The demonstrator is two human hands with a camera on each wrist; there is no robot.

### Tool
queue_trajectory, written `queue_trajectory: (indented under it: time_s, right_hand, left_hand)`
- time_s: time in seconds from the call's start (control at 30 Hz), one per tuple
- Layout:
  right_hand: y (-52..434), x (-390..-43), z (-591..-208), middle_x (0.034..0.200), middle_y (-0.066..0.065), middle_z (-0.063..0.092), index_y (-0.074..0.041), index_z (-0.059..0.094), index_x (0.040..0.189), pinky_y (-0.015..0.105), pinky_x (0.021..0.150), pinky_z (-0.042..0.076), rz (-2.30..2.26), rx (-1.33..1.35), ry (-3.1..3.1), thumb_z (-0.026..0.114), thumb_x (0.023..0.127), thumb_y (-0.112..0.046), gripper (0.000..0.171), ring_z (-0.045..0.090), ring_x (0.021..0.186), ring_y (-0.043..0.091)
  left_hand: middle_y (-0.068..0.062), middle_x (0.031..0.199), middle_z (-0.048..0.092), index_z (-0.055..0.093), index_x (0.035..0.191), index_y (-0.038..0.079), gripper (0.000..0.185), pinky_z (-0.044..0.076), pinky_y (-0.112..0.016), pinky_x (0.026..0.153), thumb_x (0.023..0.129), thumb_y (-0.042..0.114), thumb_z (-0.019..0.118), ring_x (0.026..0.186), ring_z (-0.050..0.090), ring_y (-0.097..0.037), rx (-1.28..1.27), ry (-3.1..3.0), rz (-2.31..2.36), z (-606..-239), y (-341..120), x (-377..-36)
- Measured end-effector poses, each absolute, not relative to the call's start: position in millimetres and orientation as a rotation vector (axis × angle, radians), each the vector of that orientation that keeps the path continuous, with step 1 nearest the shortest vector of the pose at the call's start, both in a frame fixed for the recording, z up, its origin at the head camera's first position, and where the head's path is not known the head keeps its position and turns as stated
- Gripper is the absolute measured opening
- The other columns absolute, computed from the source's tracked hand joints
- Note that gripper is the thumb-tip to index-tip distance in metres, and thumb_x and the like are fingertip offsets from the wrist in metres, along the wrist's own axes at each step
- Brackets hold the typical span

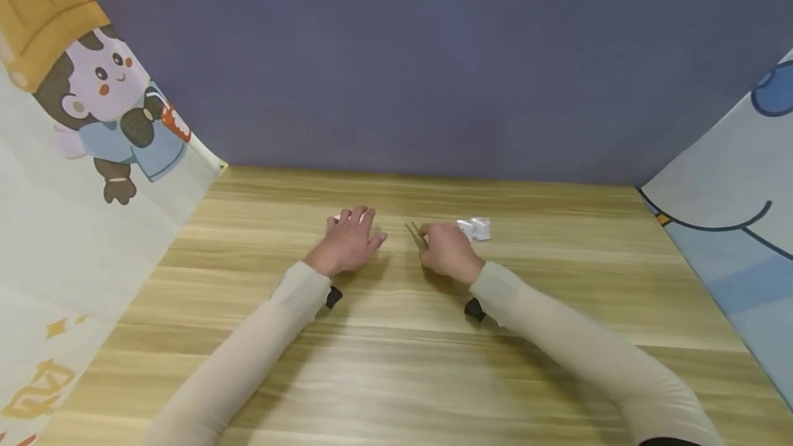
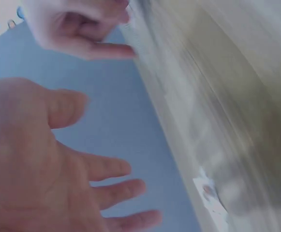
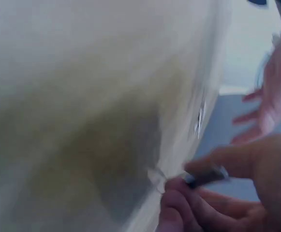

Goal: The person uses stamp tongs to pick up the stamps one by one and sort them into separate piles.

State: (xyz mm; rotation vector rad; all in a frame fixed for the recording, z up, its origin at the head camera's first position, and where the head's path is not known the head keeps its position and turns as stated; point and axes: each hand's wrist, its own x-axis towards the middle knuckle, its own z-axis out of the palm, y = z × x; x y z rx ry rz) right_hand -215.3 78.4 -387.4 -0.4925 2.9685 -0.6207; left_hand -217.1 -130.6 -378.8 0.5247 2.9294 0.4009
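Note:
My left hand [image 1: 350, 242] is spread over the table with its fingers apart, holding nothing. Partly covered by its fingertips lies a small white flat piece [image 2: 210, 199], of which only an edge shows in the head view. My right hand [image 1: 449, 249] pinches slim metal tweezers [image 1: 416, 235] between thumb and fingers, their two thin tips parted and pointing away to the left. The right wrist view shows the tweezers [image 3: 208, 177] blurred between thumb and finger. Just beyond the right hand are small shiny white packets [image 1: 476, 228], partly hidden by it.
The wood-grain table [image 1: 372, 363] runs back to a plain grey-blue panel [image 1: 396, 60]. A white cartoon-printed sheet [image 1: 74, 239] borders the left side, and another printed sheet [image 1: 731, 177] the right.

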Motion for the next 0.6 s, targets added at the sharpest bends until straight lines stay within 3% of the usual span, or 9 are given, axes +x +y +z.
queue_trajectory:
  time_s: [0.13, 0.2, 0.27, 0.4, 0.5, 0.6]
  right_hand:
    - [75, -200, -396, 0.07, 0.007, 0.059, 0.002, 0.062, 0.104, 0.032, 0.052, 0.047, -0.478, -0.568, 2.884, 0.063, 0.075, -0.001, 0.029, 0.055, 0.06, 0.019]
    - [74, -194, -400, 0.064, 0.005, 0.055, 0.006, 0.058, 0.111, 0.03, 0.049, 0.046, -0.454, -0.601, 2.834, 0.062, 0.082, -0.004, 0.031, 0.055, 0.054, 0.017]
    - [75, -190, -399, 0.069, 0.006, 0.058, 0.011, 0.05, 0.125, 0.029, 0.052, 0.049, -0.425, -0.626, 2.807, 0.06, 0.088, -0.01, 0.044, 0.057, 0.056, 0.017]
    - [84, -182, -377, 0.105, 0.021, 0.062, 0.007, 0.033, 0.142, 0.041, 0.083, 0.049, -0.386, -0.666, 2.868, 0.057, 0.094, -0.032, 0.066, 0.062, 0.093, 0.029]
    - [98, -176, -349, 0.134, 0.024, 0.046, -0.004, 0.028, 0.147, 0.053, 0.101, 0.032, -0.418, -0.692, 2.992, 0.053, 0.096, -0.04, 0.068, 0.043, 0.122, 0.04]
    - [114, -168, -330, 0.148, 0.023, 0.026, -0.01, 0.025, 0.15, 0.06, 0.104, 0.019, -0.421, -0.73, 3.117, 0.047, 0.097, -0.045, 0.068, 0.02, 0.134, 0.045]
  left_hand:
    - [-0.016, 0.154, 0.018, 0.02, 0.151, 0.006, 0.071, 0.012, -0.059, 0.106, 0.099, 0.054, 0.024, 0.138, 0.015, -0.04, 0.532, 2.914, 0.39, -373, -124, -207]
    - [-0.016, 0.155, 0.014, 0.018, 0.151, 0.007, 0.072, 0.007, -0.06, 0.106, 0.098, 0.056, 0.022, 0.139, 0.009, -0.04, 0.538, 2.904, 0.407, -370, -122, -203]
    - [-0.015, 0.156, 0.011, 0.017, 0.152, 0.01, 0.074, 0.004, -0.06, 0.107, 0.097, 0.059, 0.019, 0.14, 0.004, -0.039, 0.541, 2.894, 0.422, -368, -121, -199]
    - [-0.013, 0.157, 0.004, 0.014, 0.153, 0.015, 0.077, -0.002, -0.061, 0.106, 0.094, 0.065, 0.014, 0.14, -0.003, -0.038, 0.548, 2.917, 0.443, -360, -123, -185]
    - [-0.011, 0.157, 0.001, 0.013, 0.153, 0.018, 0.078, -0.005, -0.063, 0.104, 0.092, 0.068, 0.012, 0.14, -0.008, -0.037, 0.539, 2.976, 0.452, -352, -126, -171]
    - [-0.011, 0.157, -0.003, 0.013, 0.153, 0.02, 0.078, -0.006, -0.065, 0.102, 0.092, 0.069, 0.014, 0.139, -0.011, -0.037, 0.533, 3.032, 0.455, -347, -130, -157]
